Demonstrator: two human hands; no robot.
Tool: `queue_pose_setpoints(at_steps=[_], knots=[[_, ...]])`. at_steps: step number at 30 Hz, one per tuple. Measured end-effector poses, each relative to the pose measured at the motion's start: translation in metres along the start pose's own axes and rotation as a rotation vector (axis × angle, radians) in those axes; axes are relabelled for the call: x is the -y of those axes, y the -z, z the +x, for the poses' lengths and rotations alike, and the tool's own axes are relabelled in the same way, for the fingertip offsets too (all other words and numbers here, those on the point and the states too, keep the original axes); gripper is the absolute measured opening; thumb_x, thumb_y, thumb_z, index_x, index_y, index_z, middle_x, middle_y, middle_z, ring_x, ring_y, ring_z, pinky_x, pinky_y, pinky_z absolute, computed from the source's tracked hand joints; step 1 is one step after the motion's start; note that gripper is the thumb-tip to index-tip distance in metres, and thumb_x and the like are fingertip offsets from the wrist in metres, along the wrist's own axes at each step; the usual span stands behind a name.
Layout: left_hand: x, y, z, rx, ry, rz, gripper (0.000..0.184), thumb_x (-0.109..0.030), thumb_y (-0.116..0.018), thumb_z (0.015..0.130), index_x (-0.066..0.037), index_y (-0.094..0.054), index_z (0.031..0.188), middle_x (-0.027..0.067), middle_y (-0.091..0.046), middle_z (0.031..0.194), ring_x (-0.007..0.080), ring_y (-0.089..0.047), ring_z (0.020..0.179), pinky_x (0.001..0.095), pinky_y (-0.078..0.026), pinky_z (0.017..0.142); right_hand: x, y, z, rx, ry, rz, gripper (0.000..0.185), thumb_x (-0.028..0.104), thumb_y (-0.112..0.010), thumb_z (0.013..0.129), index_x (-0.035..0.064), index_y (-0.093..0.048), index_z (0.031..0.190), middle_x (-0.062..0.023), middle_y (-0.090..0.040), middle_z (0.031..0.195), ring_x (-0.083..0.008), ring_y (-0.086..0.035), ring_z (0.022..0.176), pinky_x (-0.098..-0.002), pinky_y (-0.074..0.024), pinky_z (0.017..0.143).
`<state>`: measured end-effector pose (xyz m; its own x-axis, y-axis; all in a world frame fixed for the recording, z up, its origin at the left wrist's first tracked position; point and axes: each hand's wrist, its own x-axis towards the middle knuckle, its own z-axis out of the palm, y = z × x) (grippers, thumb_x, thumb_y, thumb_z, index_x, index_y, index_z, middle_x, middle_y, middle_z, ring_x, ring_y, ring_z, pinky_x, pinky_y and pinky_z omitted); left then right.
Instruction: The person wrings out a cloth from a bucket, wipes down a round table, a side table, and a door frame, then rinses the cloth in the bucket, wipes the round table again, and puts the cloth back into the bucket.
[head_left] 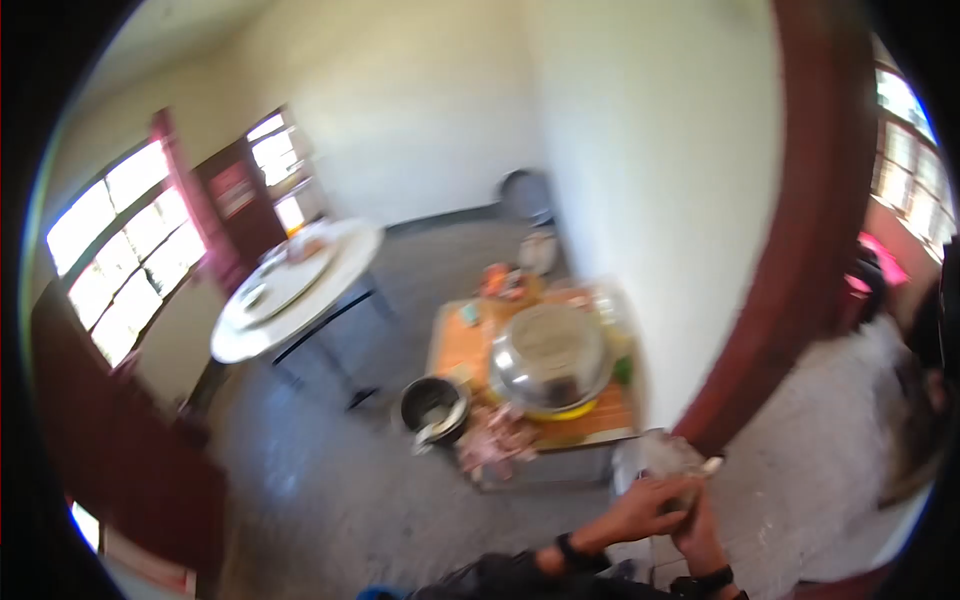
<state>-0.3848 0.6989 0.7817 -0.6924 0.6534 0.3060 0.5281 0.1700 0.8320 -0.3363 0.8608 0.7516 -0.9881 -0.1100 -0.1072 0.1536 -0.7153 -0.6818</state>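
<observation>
At the lower right, my left hand (643,508) and my right hand (699,532) are close together, fingers curled in around something blurred. Just beyond the fingertips is a pale, see-through-looking shape (668,455) with a small whitish end. Motion blur hides what it is, and I cannot tell whether both hands grip the same thing. Dark bands circle both wrists. Beyond the hands stands a small orange-topped table (455,345). A large shiny metal bowl or lid (553,350) rests on it over a yellow rim, with pinkish stuff like raw meat (497,440) at its near edge.
A dark bucket (434,408) with something pale inside stands left of the small table. A white round table (240,345) with dishes is farther left. A dark round basin (526,196) leans at the far wall. The dark red wall edge (760,330) rises close beyond my hands.
</observation>
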Motion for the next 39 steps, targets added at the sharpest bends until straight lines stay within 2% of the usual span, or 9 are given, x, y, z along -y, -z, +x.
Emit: queue_pose_setpoints(at_steps=[1,5,7,10,16,23,31,35,39], knots=[[-0.004,0.008,0.002,0.124,-0.02,-0.063,0.057,-0.027,-0.071,0.085,-0.005,-0.053,0.135,0.019,-0.06,0.128,0.0359,-0.059,0.116,0.0403,-0.047,0.098,0.002,-0.006,-0.007,-0.029,0.084,-0.081,0.052,0.046,-0.039,0.103,0.0079,-0.047,0.137,-0.0106,-0.056,0.133,-0.0246,-0.056,0.121,-0.0409,-0.0456,0.103],[0.0,0.044,-0.02,-0.316,-0.155,0.22,0.047,-0.014,-0.072,0.085,-0.001,-0.058,0.128,0.0175,-0.064,0.122,0.0306,-0.064,0.11,0.0375,-0.051,0.091,0.06,0.006,0.001,-0.315,0.303,-0.051,0.037,0.031,-0.049,0.102,0.0043,-0.056,0.127,-0.0081,-0.063,0.119,-0.02,-0.061,0.109,-0.0352,-0.0493,0.095],[0.008,0.05,-0.034,-0.333,0.107,-0.073,0.048,-0.009,-0.07,0.086,0.001,-0.056,0.13,0.0147,-0.064,0.121,0.023,-0.066,0.104,0.0339,-0.053,0.086,0.134,-0.041,0.004,-0.31,0.579,-0.253,0.031,0.024,-0.051,0.102,0.0012,-0.06,0.12,-0.0054,-0.066,0.11,-0.0145,-0.062,0.102,-0.0302,-0.0513,0.086],[0.071,0.043,-0.063,-0.21,0.243,-0.157,0.058,-0.012,-0.065,0.091,-0.011,-0.044,0.145,0.0114,-0.061,0.126,0.0165,-0.062,0.103,0.0296,-0.053,0.087,0.217,-0.072,0.023,-0.343,1.03,-0.701,0.028,0.02,-0.054,0.101,-0.0014,-0.06,0.118,-0.0041,-0.063,0.109,-0.0116,-0.059,0.099,-0.0279,-0.0491,0.084],[0.085,0.005,-0.08,-0.205,0.408,-0.196,0.056,-0.002,-0.061,0.091,-0.002,-0.042,0.144,0.0113,-0.059,0.128,0.0169,-0.061,0.106,0.0285,-0.05,0.088,0.285,-0.106,0.079,-0.469,1.726,-1.167,0.03,0.01,-0.067,0.087,-0.0022,-0.062,0.114,-0.0169,-0.057,0.117,-0.0307,-0.061,0.102,-0.0346,-0.0486,0.088],[0.139,-0.021,-0.083,-0.163,0.435,-0.163,0.052,-0.003,-0.059,0.093,0.0,-0.044,0.142,0.0131,-0.06,0.127,0.0184,-0.06,0.109,0.0307,-0.049,0.091,0.288,-0.084,0.084,-0.351,1.678,-1.292,0.031,0.013,-0.072,0.08,0.0043,-0.065,0.108,-0.0213,-0.06,0.116,-0.0405,-0.059,0.108,-0.0458,-0.0508,0.088],[0.089,-0.053,-0.046,-0.075,0.51,-0.191,0.047,-0.01,-0.063,0.092,0.004,-0.05,0.135,0.0153,-0.064,0.12,0.0201,-0.062,0.107,0.0306,-0.05,0.091,0.397,-0.166,0.078,-0.223,1.966,-1.26,0.026,0.013,-0.077,0.074,0.0037,-0.065,0.095,-0.0131,-0.058,0.099,-0.0349,-0.062,0.083,-0.0429,-0.05,0.07],[0.09,-0.062,-0.041,-0.073,0.56,-0.229,0.043,-0.01,-0.063,0.092,0.003,-0.053,0.131,0.0151,-0.065,0.119,0.0208,-0.063,0.104,0.0314,-0.051,0.089,0.368,-0.141,0.083,-0.335,1.88,-1.174,0.027,0.009,-0.077,0.07,0.0028,-0.065,0.093,-0.0128,-0.059,0.095,-0.0347,-0.062,0.083,-0.0415,-0.0505,0.07],[0.12,-0.053,-0.05,0.114,0.614,0.042,0.04,-0.012,-0.062,0.093,0.003,-0.055,0.128,0.0142,-0.066,0.115,0.0192,-0.063,0.099,0.0309,-0.053,0.083,0.318,-0.084,0.087,-0.333,1.729,-1.116,0.031,0.008,-0.077,0.067,0.0042,-0.067,0.095,-0.0151,-0.062,0.102,-0.0372,-0.061,0.095,-0.0447,-0.0508,0.08]])
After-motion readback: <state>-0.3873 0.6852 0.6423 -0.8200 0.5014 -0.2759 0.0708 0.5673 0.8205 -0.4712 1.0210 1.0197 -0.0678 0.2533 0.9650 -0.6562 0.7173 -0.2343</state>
